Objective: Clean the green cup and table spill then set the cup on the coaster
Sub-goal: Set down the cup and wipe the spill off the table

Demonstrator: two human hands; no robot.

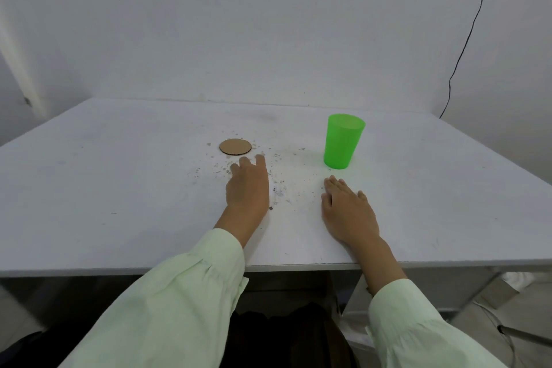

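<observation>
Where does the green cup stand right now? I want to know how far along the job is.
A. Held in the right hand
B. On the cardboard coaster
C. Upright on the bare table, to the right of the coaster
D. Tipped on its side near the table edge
C: the green cup stands upright on the table, apart from and to the right of the coaster; neither hand holds it.

One head-worn view looks forward and down, close over the table (119, 188) (wall behind).
</observation>
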